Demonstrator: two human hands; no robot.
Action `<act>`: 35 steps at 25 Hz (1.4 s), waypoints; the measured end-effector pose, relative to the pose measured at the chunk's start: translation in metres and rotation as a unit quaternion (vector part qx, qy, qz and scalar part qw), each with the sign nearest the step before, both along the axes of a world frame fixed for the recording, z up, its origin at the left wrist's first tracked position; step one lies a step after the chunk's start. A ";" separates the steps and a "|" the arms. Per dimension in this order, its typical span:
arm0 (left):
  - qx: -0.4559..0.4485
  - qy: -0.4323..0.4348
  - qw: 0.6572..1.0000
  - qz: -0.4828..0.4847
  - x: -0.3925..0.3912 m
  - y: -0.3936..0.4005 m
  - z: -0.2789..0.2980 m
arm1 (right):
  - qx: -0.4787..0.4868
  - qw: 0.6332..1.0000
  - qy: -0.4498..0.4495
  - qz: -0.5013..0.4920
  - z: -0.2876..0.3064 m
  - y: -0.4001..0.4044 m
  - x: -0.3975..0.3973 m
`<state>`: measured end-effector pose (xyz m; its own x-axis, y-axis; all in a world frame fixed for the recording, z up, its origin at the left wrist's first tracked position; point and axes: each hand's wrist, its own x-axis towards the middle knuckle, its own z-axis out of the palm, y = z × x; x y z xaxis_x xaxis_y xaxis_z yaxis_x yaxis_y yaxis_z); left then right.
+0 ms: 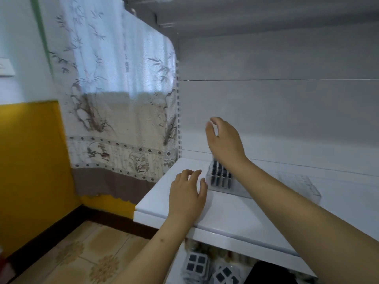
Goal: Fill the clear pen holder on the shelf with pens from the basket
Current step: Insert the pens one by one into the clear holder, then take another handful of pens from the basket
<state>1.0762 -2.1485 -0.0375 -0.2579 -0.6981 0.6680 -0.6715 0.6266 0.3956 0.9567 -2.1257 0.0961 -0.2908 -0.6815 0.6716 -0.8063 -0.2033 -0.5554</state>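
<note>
A clear pen holder with a grid of dark slots stands on the white shelf, partly hidden behind my right forearm. My right hand hovers above it, fingers loosely curved, holding nothing. My left hand rests over the shelf just left of the holder, fingers relaxed and empty. No pens and no basket are in view.
A second clear gridded holder sits further right on the shelf. Below the shelf lie small packs with dark squares. A patterned curtain hangs to the left, beside a yellow wall and tiled floor.
</note>
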 end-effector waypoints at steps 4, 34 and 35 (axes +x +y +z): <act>0.005 0.004 0.995 0.102 0.074 0.010 -0.006 | 0.008 0.995 0.004 0.103 -0.006 -0.013 0.088; 0.755 0.185 0.480 0.406 0.373 0.119 -0.420 | 0.640 0.576 0.272 0.429 -0.510 -0.037 0.425; 0.765 0.187 0.474 0.394 0.377 0.118 -0.443 | 0.658 0.562 0.282 0.415 -0.539 -0.035 0.429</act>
<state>1.4536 -2.0307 -0.4809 0.4216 -0.2211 -0.8794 -0.1619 -0.9726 0.1670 1.3853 -2.1609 -0.4426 0.5009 -0.4393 -0.7457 -0.8598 -0.3517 -0.3703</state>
